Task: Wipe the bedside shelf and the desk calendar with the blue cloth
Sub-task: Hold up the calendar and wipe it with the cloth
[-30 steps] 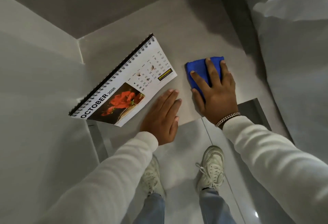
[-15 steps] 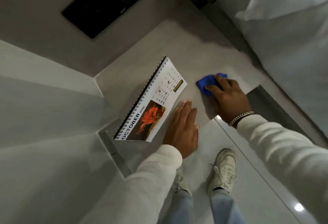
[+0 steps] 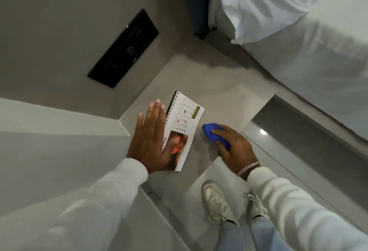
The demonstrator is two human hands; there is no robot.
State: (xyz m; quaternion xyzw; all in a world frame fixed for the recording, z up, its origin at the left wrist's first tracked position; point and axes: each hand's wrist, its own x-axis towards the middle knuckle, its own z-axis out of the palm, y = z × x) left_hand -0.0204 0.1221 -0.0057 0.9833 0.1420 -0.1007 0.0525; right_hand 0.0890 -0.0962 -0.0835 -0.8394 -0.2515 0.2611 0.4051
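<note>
Now the left hand has slid over the desk calendar, fingers spread flat, thumb pinning it; the right hand bunches the blue cloth on the bedside shelf just right of it, so the calendar's wipe looks next.

The grey bedside shelf carries a spiral-bound desk calendar lying flat near its front edge, with a bunched blue cloth just beside it on the bare surface.
</note>
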